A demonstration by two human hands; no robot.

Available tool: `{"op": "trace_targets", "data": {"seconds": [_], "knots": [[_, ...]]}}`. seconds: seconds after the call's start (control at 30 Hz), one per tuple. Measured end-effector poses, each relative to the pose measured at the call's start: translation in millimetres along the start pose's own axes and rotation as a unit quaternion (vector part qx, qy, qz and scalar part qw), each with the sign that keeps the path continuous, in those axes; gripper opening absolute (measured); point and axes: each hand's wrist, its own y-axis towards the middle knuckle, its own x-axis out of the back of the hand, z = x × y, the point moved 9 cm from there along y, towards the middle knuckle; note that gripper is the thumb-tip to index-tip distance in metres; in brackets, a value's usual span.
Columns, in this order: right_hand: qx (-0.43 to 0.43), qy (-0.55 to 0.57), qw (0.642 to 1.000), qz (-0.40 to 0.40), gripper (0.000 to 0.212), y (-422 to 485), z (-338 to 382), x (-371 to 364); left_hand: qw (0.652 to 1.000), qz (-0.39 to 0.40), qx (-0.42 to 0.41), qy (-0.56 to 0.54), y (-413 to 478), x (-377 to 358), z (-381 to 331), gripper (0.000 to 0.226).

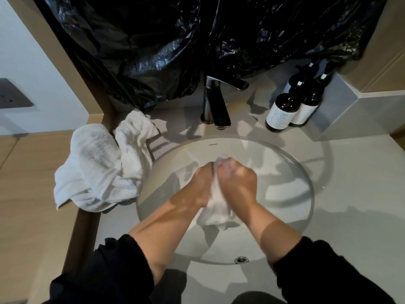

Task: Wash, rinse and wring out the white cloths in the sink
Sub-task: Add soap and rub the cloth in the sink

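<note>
A wet white cloth (215, 212) is bunched between both hands over the round white sink (285, 163). My left hand (200, 183) grips its left side and my right hand (237, 182) grips its right side, knuckles pressed together. The cloth's lower end hangs below my wrists. My right hand looks soapy. More white cloths (98, 170) lie in a crumpled heap on the counter left of the sink, partly over its rim.
A dark metal tap (215, 104) stands behind the sink, with no water running. Two brown pump bottles (289, 108) sit at the back right. Black plastic sheeting (197, 40) covers the wall above. The overflow hole (241, 259) is at the sink's near side.
</note>
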Motion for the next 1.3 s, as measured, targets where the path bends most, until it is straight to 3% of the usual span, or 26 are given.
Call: {"op": "trace_targets", "data": {"seconds": [0.1, 0.17, 0.23, 0.3, 0.33, 0.37, 0.43, 0.47, 0.53, 0.57, 0.6, 0.63, 0.67, 0.73, 0.8, 0.83, 0.9, 1.0, 1.1, 1.17, 1.3], "knots": [[-0.012, 0.041, 0.993, 0.106, 0.043, 22.6, -39.1, -16.3, 0.995, 0.084, -0.017, 0.045, -5.3, -5.5, -3.4, 0.031], [-0.082, 0.134, 0.968, 0.195, 0.033, 35.2, -71.9, -20.1, 0.995, 0.053, -0.033, 0.077, -6.3, 16.5, -14.6, 0.03], [-0.117, 0.267, 0.901, 0.322, 0.014, 25.6, -73.7, -27.1, 0.98, 0.058, -0.089, 0.169, -12.6, 21.1, -30.4, 0.039], [-0.11, 0.367, 0.831, 0.403, 0.052, 17.0, -62.6, -27.7, 0.958, 0.043, -0.103, 0.263, -15.0, 16.7, -41.5, 0.054], [-0.094, 0.354, 0.81, 0.458, 0.067, 10.2, -58.2, -31.9, 0.945, 0.004, -0.106, 0.309, -14.0, 15.3, -48.3, 0.054], [-0.054, 0.283, 0.819, 0.497, 0.07, 1.4, -53.6, -34.6, 0.938, -0.024, -0.12, 0.326, -9.9, 13.5, -55.3, 0.053], [0.007, 0.165, 0.838, 0.52, 0.06, -12.8, -50.9, -34.0, 0.924, -0.058, -0.169, 0.338, -12.3, 8.7, -67.8, 0.056], [-0.001, 0.183, 0.845, 0.502, 0.059, -9.3, -51.0, -27.3, 0.911, -0.094, -0.204, 0.347, -12.5, 16.3, -72.6, 0.056], [-0.035, 0.319, 0.825, 0.464, 0.072, -0.8, -46.6, -11.2, 0.824, -0.219, -0.313, 0.418, -23.8, 38.8, -83.3, 0.044], [-0.042, 0.383, 0.812, 0.438, 0.079, 4.3, -41.1, -0.4, 0.796, -0.2, -0.323, 0.472, -18.1, 40.0, -68.4, 0.035], [-0.058, 0.438, 0.791, 0.424, 0.082, 8.1, -36.8, 6.0, 0.836, -0.126, -0.262, 0.465, -5.4, 37.0, -40.6, 0.033], [-0.075, 0.472, 0.778, 0.407, 0.077, 12.5, -34.5, 10.3, 0.894, -0.024, -0.147, 0.423, 5.9, 32.2, -3.1, 0.044], [-0.101, 0.475, 0.786, 0.381, 0.068, 16.3, -36.8, 11.3, 0.937, 0.027, -0.073, 0.34, 2.9, 27.4, 16.6, 0.055], [-0.13, 0.358, 0.884, 0.269, 0.055, 33.1, -55.1, 17.1, 0.992, 0.039, -0.059, 0.107, 5.1, 29.2, 21.6, 0.048], [-0.077, 0.121, 0.983, 0.118, 0.055, 46.7, -62.8, 42.0, 0.994, 0.001, -0.1, -0.046, 1.0, 34.1, 1.3, 0.045], [-0.051, 0.05, 0.997, 0.04, 0.057, 47.0, -58.1, 53.8, 0.99, -0.015, -0.117, -0.084, -0.9, 33.8, -9.2, 0.052], [0.011, 0.059, 0.996, -0.067, 0.054, 25.2, -29.5, 63.9, 0.985, -0.034, -0.124, -0.115, -2.2, 26.2, -19.6, 0.057], [0.124, 0.013, 0.99, -0.069, 0.056, -14.5, 23.7, 39.9, 0.991, -0.075, -0.089, -0.072, -9.0, 7.4, -32.0, 0.045], [0.044, 0.088, 0.992, -0.082, 0.042, 9.1, 8.8, 34.1, 0.996, -0.047, -0.071, -0.027, -3.2, -13.2, -34.9, 0.033], [-0.01, 0.109, 0.989, -0.095, 0.045, 28.2, -7.3, 34.7, 0.995, -0.061, -0.083, 0.002, -3.8, -17.9, -37.6, 0.028], [0.088, 0.177, 0.979, -0.042, 0.044, -1.0, 20.2, 22.3, 0.99, -0.049, -0.082, -0.108, -3.3, -9.4, -31.6, 0.041]]}}
